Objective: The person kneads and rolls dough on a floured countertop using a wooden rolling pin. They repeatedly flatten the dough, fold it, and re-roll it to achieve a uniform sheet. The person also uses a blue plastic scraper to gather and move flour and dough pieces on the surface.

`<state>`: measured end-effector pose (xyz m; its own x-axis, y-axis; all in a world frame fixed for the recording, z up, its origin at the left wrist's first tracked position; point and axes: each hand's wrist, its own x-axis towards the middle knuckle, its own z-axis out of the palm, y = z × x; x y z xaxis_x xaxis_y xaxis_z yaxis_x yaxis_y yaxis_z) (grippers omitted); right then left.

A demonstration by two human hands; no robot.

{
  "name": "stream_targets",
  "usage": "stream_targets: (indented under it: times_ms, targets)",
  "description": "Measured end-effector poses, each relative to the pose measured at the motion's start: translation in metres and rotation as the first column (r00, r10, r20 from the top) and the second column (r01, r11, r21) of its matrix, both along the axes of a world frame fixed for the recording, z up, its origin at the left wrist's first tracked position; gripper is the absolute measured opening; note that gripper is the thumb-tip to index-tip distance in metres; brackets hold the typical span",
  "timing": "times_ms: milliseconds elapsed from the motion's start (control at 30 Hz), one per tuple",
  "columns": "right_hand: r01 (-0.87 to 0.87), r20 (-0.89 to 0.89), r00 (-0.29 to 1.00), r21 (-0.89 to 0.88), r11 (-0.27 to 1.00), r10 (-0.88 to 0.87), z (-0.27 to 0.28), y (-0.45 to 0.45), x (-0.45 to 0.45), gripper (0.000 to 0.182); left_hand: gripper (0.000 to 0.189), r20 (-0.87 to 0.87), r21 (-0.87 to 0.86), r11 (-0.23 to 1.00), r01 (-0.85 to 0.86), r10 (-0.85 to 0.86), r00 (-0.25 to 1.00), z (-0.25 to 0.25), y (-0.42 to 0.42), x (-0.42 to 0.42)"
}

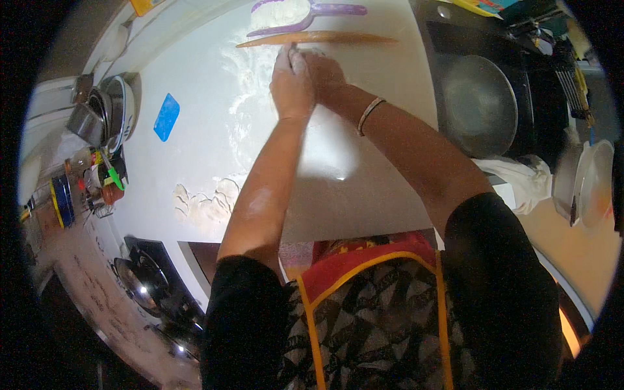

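Note:
My left hand (292, 90) and my right hand (324, 68) are pressed together over the floured white worktop (195, 146). Flour coats the fingers; whether anything lies between the palms is hidden. Just beyond the fingertips lies a tapered wooden rolling pin (341, 37). Behind it rests a purple scoop (312, 14) with white flour (278, 13) in it. A blue dough scraper (167, 117) lies to the left. Several flattened, floured dough pieces (202, 204) sit near my left forearm.
A large round pan (477, 105) stands on the black stove at the right. Stacked metal bowls (114, 112) and jars crowd the left edge. White cloth or plastic (526, 180) lies beside my right arm. A pot (134, 280) is at the lower left.

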<state>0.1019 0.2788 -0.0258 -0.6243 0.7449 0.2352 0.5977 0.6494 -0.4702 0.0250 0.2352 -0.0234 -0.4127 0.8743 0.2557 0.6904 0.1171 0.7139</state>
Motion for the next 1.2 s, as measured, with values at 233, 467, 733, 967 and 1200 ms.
stream_targets:
  times_ms: [233,467,733,967,1200]
  targets:
    - [-0.099,-0.014,0.995,-0.039,0.994,0.099,0.018,-0.082,0.021,0.029,0.058,0.501,0.020,0.995,-0.101,0.078,0.862,0.057,-0.103,0.029]
    - [-0.395,-0.302,0.898,-0.225,0.891,0.321,0.015,-0.104,0.054,0.052,0.048,-0.188,0.168,0.986,-0.011,0.043,0.981,0.004,-0.140,0.050]
    - [-0.312,-0.141,0.942,-0.047,0.949,0.303,-0.008,-0.027,-0.023,0.037,0.060,-0.062,0.054,0.998,-0.022,0.026,0.998,0.002,-0.053,-0.023]
    - [-0.143,-0.089,0.987,-0.146,0.979,0.131,-0.018,0.009,-0.059,0.024,0.048,-0.034,0.059,0.997,-0.051,0.053,0.998,0.005,-0.009,-0.056]
    - [-0.150,0.193,0.952,-0.383,0.912,0.238,0.029,-0.015,-0.041,0.026,0.047,0.418,-0.291,0.955,-0.052,0.176,0.891,0.035,-0.044,-0.049]
